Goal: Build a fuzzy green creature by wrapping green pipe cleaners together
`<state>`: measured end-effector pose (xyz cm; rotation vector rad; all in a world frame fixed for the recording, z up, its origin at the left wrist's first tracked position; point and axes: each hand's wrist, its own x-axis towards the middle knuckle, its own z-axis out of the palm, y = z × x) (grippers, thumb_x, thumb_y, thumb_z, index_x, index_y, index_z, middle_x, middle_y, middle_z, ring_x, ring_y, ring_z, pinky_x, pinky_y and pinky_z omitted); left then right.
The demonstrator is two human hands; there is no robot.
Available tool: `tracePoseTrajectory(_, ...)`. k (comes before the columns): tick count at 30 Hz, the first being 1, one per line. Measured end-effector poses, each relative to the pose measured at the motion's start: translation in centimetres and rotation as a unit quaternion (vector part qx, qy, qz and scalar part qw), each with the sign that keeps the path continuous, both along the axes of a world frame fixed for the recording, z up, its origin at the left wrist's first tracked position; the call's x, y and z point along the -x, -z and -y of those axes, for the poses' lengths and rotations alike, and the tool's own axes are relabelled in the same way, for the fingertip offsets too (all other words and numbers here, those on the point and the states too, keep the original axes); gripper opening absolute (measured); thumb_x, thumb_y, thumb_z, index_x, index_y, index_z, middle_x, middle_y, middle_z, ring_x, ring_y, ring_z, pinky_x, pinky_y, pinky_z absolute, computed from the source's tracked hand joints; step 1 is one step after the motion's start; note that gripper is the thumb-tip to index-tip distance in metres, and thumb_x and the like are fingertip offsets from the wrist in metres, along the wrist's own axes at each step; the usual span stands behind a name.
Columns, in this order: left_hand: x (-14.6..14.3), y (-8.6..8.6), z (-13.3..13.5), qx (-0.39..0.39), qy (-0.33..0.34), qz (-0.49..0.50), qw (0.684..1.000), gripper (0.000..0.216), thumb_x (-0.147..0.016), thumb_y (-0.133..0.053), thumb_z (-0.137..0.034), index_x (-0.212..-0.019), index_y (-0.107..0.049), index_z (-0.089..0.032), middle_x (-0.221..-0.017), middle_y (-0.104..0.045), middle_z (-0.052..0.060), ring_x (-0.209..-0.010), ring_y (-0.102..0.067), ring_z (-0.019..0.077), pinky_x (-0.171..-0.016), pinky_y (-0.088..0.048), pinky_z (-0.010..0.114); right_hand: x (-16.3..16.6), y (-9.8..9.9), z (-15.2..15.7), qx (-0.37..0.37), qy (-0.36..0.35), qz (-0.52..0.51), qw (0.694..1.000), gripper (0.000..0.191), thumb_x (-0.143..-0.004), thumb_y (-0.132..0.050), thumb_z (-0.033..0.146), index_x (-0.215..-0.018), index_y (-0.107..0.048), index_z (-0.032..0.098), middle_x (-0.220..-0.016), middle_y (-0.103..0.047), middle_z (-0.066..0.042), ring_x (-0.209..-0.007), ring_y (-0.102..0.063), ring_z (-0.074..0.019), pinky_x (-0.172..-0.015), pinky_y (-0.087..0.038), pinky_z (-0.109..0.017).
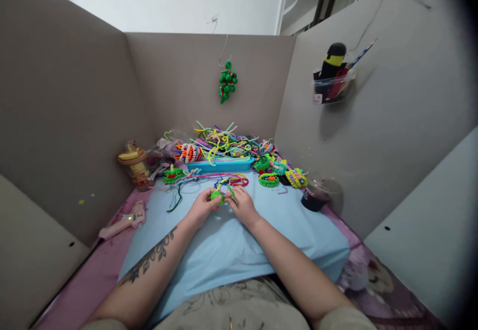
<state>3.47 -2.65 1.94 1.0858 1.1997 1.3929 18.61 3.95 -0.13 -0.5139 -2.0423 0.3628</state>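
My left hand point(203, 205) is closed round a small bright green fuzzy piece point(216, 197) that looks made of bent pipe cleaners. Beside it, my right hand point(242, 203) pinches a darker green pipe cleaner point(231, 192) near the piece's right side. Both hands are held close together above the light blue cloth point(224, 243), and the fingers hide part of the green piece. Just behind them lie loose red, blue and yellow pipe cleaners point(241, 180). Whether the green strand is joined to the piece, I cannot tell.
A blue tray point(224, 165) heaped with pipe cleaners stands at the back, with finished fuzzy figures point(269, 179) around it. On the left lie a pink glue gun point(125, 223) and a lidded container point(136, 168); on the right, a dark cup point(315, 196). Grey panels point(179, 81) enclose the sides.
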Motion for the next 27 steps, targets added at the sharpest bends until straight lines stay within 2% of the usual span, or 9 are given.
tracePoseTrajectory(4, 0.3, -0.2, 0.0, -0.008, 0.0, -0.08, 0.997, 0.04, -0.064, -0.071, -0.043, -0.091, -0.058, -0.016, -0.069, -0.056, -0.002, -0.051, -0.045, 0.0078, -0.043, -0.031, 0.018, -0.1, -0.3, 0.4, -0.037, -0.011, 0.037, 0.999, 0.018, -0.086, -0.051, 0.032, -0.078, -0.063, 0.021, -0.082, -0.059, -0.009, -0.083, -0.048, -0.0234, -0.076, -0.043, -0.037)
tracePoseTrajectory(9, 0.8, -0.5, 0.1, 0.0, 0.088, -0.126, 0.988, 0.037, -0.068, -0.069, -0.041, -0.094, -0.062, -0.016, -0.057, -0.051, -0.004, -0.042, -0.032, 0.0047, -0.039, -0.021, 0.019, 0.0, -0.5, 0.3, 0.047, 0.002, -0.03, 0.998, 0.013, -0.083, -0.055, 0.027, -0.076, -0.064, 0.021, -0.082, -0.054, -0.005, -0.086, -0.047, -0.0215, -0.082, -0.041, -0.038)
tracePoseTrajectory(12, 1.1, -0.4, 0.0, 0.008, 0.1, -0.129, 0.987, 0.039, -0.068, -0.069, -0.04, -0.097, -0.064, -0.015, -0.062, -0.054, -0.002, -0.045, -0.037, 0.006, -0.04, -0.025, 0.019, 0.0, -0.6, 0.1, 0.095, 0.01, -0.041, 0.995, 0.011, -0.08, -0.058, 0.026, -0.074, -0.065, 0.021, -0.085, -0.052, -0.004, -0.089, -0.048, -0.0207, -0.083, -0.041, -0.036)
tracePoseTrajectory(16, 1.1, -0.1, -0.2, -0.008, 0.077, -0.077, 0.994, 0.048, -0.068, -0.069, -0.039, -0.11, -0.06, -0.018, -0.083, -0.061, 0.004, -0.061, -0.049, 0.0117, -0.048, -0.037, 0.02, 0.1, -0.4, -0.3, 0.107, 0.014, -0.039, 0.993, 0.005, -0.076, -0.063, 0.022, -0.074, -0.067, 0.022, -0.104, -0.054, -0.006, -0.104, -0.045, -0.0229, -0.095, -0.034, -0.04)
tracePoseTrajectory(19, 1.1, -0.2, -0.3, -0.036, 0.06, -0.038, 0.997, 0.057, -0.066, -0.07, -0.037, -0.118, -0.054, -0.02, -0.097, -0.059, 0.007, -0.069, -0.051, 0.0131, -0.053, -0.04, 0.022, 0.2, -0.1, -0.7, 0.122, 0.013, -0.024, 0.992, 0.004, -0.074, -0.065, 0.023, -0.073, -0.069, 0.022, -0.115, -0.053, -0.008, -0.114, -0.04, -0.0247, -0.1, -0.03, -0.043)
tracePoseTrajectory(23, 1.0, -0.8, 0.0, -0.053, 0.046, -0.037, 0.997, 0.061, -0.067, -0.07, -0.035, -0.122, -0.049, -0.019, -0.091, -0.057, 0.005, -0.064, -0.049, 0.0109, -0.052, -0.037, 0.022, 0.2, 0.3, -1.0, 0.168, -0.007, -0.003, 0.986, 0.009, -0.074, -0.065, 0.028, -0.068, -0.068, 0.021, -0.127, -0.048, -0.008, -0.122, -0.036, -0.0259, -0.103, -0.027, -0.046)
tracePoseTrajectory(27, 0.9, -0.9, 0.2, -0.05, 0.072, -0.044, 0.995, 0.063, -0.07, -0.068, -0.035, -0.127, -0.044, -0.019, -0.082, -0.055, 0.002, -0.061, -0.047, 0.01, -0.05, -0.034, 0.022, 0.2, 0.3, -1.0, 0.203, -0.04, 0.012, 0.978, 0.013, -0.076, -0.062, 0.027, -0.066, -0.065, 0.019, -0.134, -0.044, -0.008, -0.128, -0.031, -0.026, -0.105, -0.023, -0.047)
